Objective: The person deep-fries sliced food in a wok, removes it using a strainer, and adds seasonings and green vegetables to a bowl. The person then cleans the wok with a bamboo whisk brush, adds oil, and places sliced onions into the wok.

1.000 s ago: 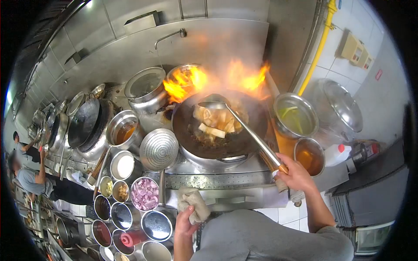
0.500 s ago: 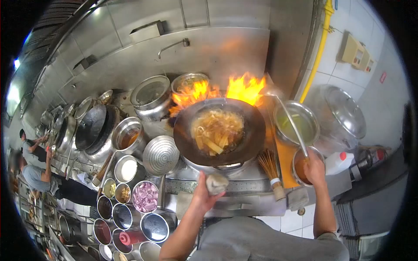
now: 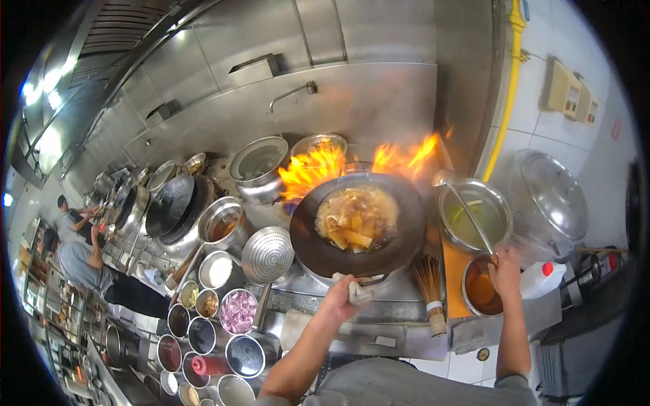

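Wok [image 3: 309,238], in the head view, is sitting on the stove [image 3: 399,292] and holding brown food [image 3: 357,218], with flames [image 3: 315,170] rising behind it. At the wok's near handle [image 3: 376,278], the left hand [image 3: 340,301] is grasping a cloth [image 3: 359,294]. Right of the wok, the right hand [image 3: 504,269] is clasping a ladle [image 3: 472,215]; a brush [image 3: 430,283] is resting nearer the wok.

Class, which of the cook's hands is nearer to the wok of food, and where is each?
Left. The left hand, with a cloth, is at the near edge of the wok; the right hand, holding a ladle, is off to its right.
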Motion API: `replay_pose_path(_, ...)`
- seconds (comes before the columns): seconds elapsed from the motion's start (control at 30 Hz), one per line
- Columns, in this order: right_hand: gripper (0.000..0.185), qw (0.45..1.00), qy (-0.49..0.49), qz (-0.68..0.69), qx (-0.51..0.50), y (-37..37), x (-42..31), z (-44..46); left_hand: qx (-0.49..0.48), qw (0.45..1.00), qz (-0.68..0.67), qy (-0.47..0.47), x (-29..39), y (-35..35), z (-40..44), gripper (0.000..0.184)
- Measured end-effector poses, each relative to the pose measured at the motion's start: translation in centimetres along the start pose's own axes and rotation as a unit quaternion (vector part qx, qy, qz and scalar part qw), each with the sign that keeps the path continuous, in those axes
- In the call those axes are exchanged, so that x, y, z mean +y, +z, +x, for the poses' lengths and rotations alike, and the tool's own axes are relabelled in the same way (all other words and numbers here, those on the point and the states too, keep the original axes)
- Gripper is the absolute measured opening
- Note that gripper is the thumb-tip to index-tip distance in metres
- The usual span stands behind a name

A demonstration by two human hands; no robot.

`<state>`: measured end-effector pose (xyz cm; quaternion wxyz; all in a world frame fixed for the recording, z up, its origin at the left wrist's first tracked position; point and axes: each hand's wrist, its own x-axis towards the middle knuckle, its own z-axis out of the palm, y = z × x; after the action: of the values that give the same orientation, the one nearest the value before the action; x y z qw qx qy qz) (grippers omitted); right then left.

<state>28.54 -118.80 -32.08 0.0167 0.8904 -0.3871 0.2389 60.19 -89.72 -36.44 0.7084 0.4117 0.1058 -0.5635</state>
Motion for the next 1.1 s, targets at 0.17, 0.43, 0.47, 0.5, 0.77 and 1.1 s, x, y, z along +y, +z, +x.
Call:
replay_pose_path(0.17,0.026,0.942,0.021,0.335,0.01,-4.1,-8.1,-2.1,0.034,0.999,-0.003,0.03,0.4,-2.9,0.7,0.028)
replay_pose_path(0.43,0.03,0.784,-0.157,0.451,-0.396,1.8,-16.8,-9.4,-0.016,0.999,-0.032,0.019,0.1,-0.5,-1.4,0.03)
replay_pose_path(0.47,0.03,0.771,-0.171,0.454,-0.412,2.9,-17.3,-10.0,-0.024,0.999,-0.034,0.022,0.1,-0.6,-1.3,0.031)
replay_pose_path(0.5,0.031,0.774,-0.174,0.451,-0.409,4.1,-17.7,-10.3,-0.019,0.999,-0.032,0.024,0.0,-0.7,-1.0,0.031)
replay_pose_path(0.77,0.034,0.764,-0.223,0.432,-0.424,7.5,-19.9,-11.6,0.059,0.997,-0.01,0.049,-0.1,1.8,-2.5,0.035)
replay_pose_path(1.1,0.031,0.836,-0.187,0.381,-0.347,11.6,-22.4,-13.4,0.045,0.988,-0.07,0.128,-8.5,-9.7,-16.2,0.052)
